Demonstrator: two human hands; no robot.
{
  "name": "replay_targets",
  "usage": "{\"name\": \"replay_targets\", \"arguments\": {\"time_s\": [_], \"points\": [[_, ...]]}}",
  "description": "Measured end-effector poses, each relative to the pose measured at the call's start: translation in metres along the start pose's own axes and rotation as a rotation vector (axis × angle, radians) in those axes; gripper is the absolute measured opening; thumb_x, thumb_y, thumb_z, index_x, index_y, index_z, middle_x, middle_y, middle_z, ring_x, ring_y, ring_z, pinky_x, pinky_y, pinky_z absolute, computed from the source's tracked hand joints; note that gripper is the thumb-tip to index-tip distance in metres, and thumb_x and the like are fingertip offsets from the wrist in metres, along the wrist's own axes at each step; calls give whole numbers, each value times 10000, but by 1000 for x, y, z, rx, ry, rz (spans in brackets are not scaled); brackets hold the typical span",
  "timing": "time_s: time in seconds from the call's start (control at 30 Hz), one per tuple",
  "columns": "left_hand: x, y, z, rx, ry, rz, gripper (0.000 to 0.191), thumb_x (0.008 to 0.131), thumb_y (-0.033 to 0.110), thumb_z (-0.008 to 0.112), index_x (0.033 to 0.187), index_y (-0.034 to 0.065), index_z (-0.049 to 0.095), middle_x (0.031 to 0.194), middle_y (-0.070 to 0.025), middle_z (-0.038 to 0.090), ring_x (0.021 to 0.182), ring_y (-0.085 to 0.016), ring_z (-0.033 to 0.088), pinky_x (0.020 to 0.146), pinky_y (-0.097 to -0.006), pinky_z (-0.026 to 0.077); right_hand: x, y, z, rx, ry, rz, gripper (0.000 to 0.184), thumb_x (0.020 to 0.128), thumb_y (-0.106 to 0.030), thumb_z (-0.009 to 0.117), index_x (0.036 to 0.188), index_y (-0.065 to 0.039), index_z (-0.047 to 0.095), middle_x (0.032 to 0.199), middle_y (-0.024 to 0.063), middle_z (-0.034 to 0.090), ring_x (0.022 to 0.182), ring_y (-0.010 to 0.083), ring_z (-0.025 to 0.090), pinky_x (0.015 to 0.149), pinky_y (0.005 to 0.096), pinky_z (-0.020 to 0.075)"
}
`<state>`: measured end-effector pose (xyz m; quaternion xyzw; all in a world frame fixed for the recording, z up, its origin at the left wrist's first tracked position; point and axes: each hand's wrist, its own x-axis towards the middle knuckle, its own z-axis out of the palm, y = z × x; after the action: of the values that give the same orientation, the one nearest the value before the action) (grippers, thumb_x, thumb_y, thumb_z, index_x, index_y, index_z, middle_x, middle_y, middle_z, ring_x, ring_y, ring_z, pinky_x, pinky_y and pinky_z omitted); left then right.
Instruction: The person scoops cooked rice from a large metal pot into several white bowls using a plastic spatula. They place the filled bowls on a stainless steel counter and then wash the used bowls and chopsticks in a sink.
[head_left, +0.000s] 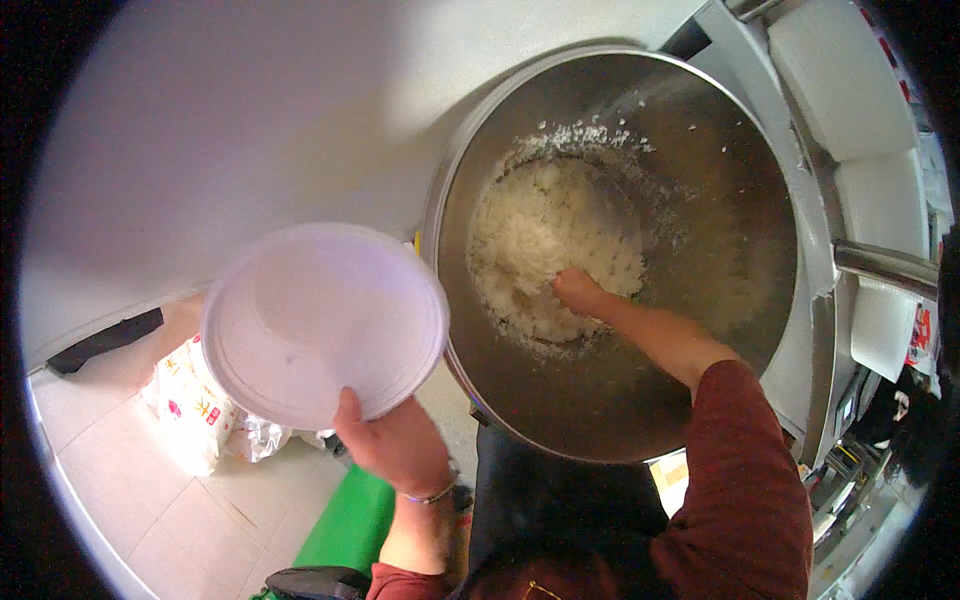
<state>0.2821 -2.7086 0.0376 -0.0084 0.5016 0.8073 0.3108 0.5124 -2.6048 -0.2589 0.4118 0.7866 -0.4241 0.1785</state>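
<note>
My left hand (397, 442) grips a round, shallow white plastic plate or lid (330, 322) by its near rim, thumb on top. The piece hangs left of a deep, round stainless steel vat (720, 247), and their rims meet or overlap in view. Inside the vat, at the bottom, lies a bed of pale rice-like grains (525, 225), with loose white grains (585, 136) scattered along the far side. My right hand (579, 291) reaches down to this bed, its fingers curled. The fingertips are hidden, so I cannot see whether grains are held.
A white wall (225, 135) rises beyond the vat. White printed bags (196, 397) rest on the tiled floor (172, 517) at left. A green object (349, 517) stands by my left forearm. On the right, a metal bar (885, 266) juts out near white panels (874, 195).
</note>
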Motion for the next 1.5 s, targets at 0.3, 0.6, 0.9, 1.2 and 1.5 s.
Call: {"name": "replay_targets", "arguments": {"time_s": [0.3,0.6,0.9,1.2,1.5], "points": [[-8,80,-40,445,-207,-150,471,862,175,417,1271,-57,425,1260,-141,479,1170,-234,435,1015,-349,322,-57,21,-68,134,282,-224,265,899,-191,462,783,12,588,573,108,508,450,224,509,454,408,463],[-45,103,12,748,-485,-395,553,873,178,459,1388,18,340,1275,-128,486,1133,-218,495,954,-348,415,-187,-32,-175,-31,-150,45,115,809,-120,558,794,-16,606,617,121,579,504,269,594,475,392,493],[-52,84,53,802,-570,-381,636,874,205,557,1433,87,278,1227,-135,532,925,-226,632,607,-335,584,-258,-68,-209,-122,419,-5,213,843,-168,501,779,1,613,678,170,615,687,321,647,627,436,526],[-82,20,99,491,-649,-584,571,928,394,531,1375,109,318,1245,-124,504,1020,-235,601,668,-352,591,-311,-185,-279,-459,367,125,221,907,-217,457,928,-11,534,762,194,652,765,368,655,668,484,502],[-83,4,82,454,-676,-446,504,961,307,510,1383,98,330,1252,-87,501,1052,-177,564,773,-314,547,-337,-204,-272,-461,322,85,195,930,-203,453,941,-23,527,742,181,665,709,336,676,633,457,523]]}}
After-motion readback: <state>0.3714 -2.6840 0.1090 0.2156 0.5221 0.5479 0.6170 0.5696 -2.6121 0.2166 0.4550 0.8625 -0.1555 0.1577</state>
